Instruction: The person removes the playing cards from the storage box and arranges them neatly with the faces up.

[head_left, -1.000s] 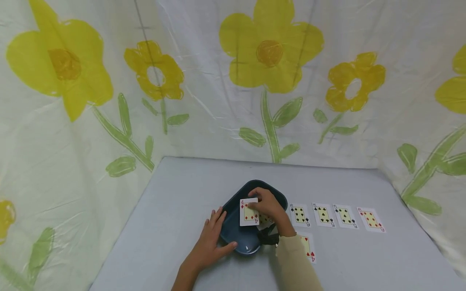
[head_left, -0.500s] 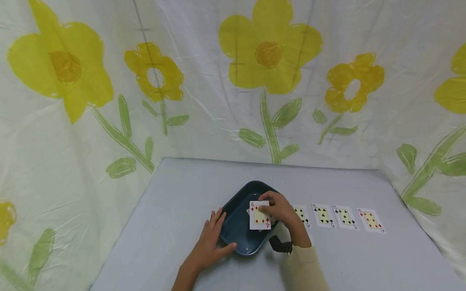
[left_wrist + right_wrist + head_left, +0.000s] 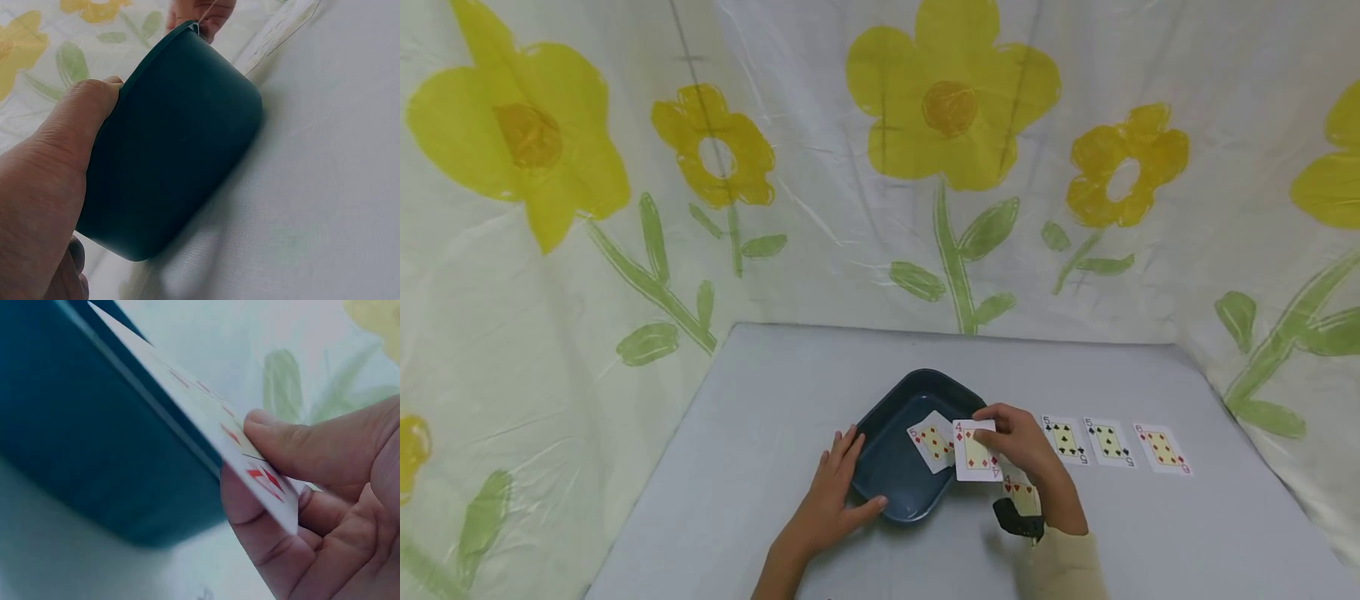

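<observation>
In the head view my right hand (image 3: pixel 1018 437) pinches a four of diamonds playing card (image 3: pixel 973 452) between thumb and fingers, just over the right side of a dark blue tray (image 3: pixel 891 500). The right wrist view shows the same card (image 3: pixel 206 412) tilted beside the tray's outer wall (image 3: pixel 119 462). Another diamonds card (image 3: pixel 931 442) lies inside the tray, partly covered by the held one. My left hand (image 3: pixel 827 500) rests against the tray's near-left corner, fingers spread along the left side and thumb at the near rim; its thumb (image 3: pixel 87 112) touches the rim in the left wrist view.
To the right, a five of clubs (image 3: pixel 1064 440), a five of spades (image 3: pixel 1108 442) and a six of diamonds (image 3: pixel 1162 448) lie in a row. A four of hearts (image 3: pixel 1019 490) sits partly under my right wrist. A flowered curtain (image 3: pixel 820 275) hangs behind the table.
My right hand has carried the four of diamonds rightward from over the tray's middle to its right rim, uncovering more of the card inside. The left hand has stayed in place.
</observation>
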Demonstrator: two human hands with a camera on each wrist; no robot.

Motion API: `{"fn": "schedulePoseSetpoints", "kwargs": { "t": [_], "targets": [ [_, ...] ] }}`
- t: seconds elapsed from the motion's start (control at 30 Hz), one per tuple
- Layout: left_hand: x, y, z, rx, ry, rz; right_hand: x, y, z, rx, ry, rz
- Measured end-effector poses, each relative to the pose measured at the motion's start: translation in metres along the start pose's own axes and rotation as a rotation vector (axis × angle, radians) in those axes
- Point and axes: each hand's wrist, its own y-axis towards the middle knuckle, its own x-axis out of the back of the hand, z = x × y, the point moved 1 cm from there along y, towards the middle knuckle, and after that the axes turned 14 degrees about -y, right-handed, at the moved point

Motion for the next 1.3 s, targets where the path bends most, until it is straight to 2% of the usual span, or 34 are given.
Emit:
{"fn": "schedulePoseSetpoints", "kwargs": {
  "t": [0.2, 0.5, 0.63, 0.87, 1.3],
  "targets": [
    [0.0, 0.0, 0.0, 0.01, 0.008, 0.014, 0.014, -0.011, -0.029, -0.042, 0.009, -0.018],
    [0.001, 0.002, 0.001, 0.018, 0.002, -0.01, 0.037, -0.038, -0.068, -0.262, -0.101, -0.095],
    [0.001, 0.002, 0.001, 0.017, -0.004, -0.004, 0.045, -0.048, -0.083, -0.321, -0.142, -0.102],
    [0.0, 0.002, 0.0, 0.015, -0.017, 0.002, 0.053, -0.056, -0.098, -0.353, -0.243, -0.124],
    [-0.001, 0.002, 0.0, 0.002, -0.016, -0.011, 0.049, -0.056, -0.101, -0.359, -0.402, -0.173]
  ]
}}
